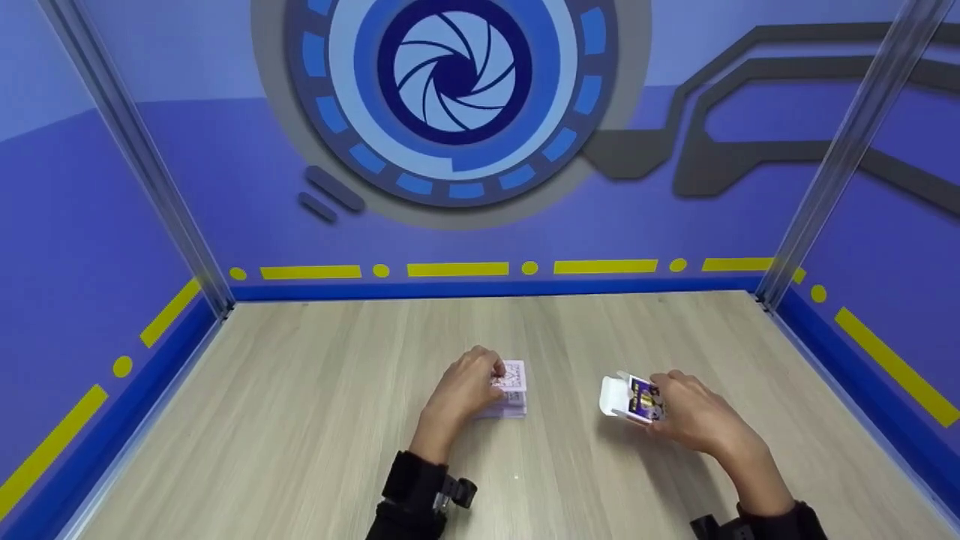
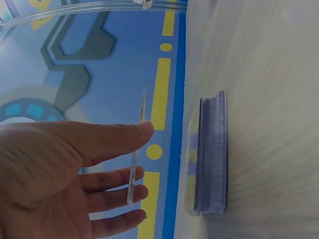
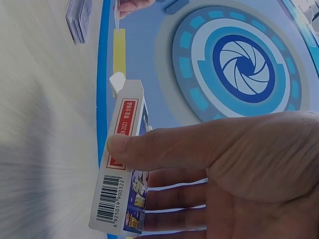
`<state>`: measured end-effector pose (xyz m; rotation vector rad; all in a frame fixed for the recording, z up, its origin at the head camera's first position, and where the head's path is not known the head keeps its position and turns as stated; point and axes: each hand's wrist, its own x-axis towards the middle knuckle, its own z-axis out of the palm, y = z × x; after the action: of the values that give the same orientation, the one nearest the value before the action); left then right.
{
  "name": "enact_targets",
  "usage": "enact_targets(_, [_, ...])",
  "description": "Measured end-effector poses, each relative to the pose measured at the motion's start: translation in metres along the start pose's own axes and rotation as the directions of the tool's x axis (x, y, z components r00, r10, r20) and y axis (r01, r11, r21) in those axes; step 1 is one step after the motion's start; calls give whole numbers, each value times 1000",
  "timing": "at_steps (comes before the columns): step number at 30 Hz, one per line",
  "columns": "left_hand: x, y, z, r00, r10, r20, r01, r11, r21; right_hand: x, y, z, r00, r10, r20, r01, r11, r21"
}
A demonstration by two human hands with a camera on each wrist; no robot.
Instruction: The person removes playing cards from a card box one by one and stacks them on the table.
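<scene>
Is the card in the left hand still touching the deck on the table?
Apart. The left wrist view shows the single card pinched by the left hand, with blue wall visible between it and the deck.

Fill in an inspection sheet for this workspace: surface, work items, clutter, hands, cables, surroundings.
Surface: pale wood-grain table, bare around the items.
Work items: deck of cards stacked on the table; card box, flap open, lifted off the table.
Clutter: nothing seen.
Hands: left hand pinches a single card just above the deck; right hand grips the card box, thumb along its edge.
Cables: nothing seen.
Surroundings: blue walls with yellow dashes, an aperture emblem on the back wall, metal corner posts.
</scene>
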<state>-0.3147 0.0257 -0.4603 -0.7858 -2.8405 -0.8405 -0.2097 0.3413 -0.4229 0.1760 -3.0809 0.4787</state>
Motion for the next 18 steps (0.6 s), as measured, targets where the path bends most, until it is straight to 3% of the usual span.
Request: enact_targets(18, [3, -13, 22, 999, -17, 38, 16, 999, 33, 2, 0, 5, 998, 11, 68, -11, 1000, -5])
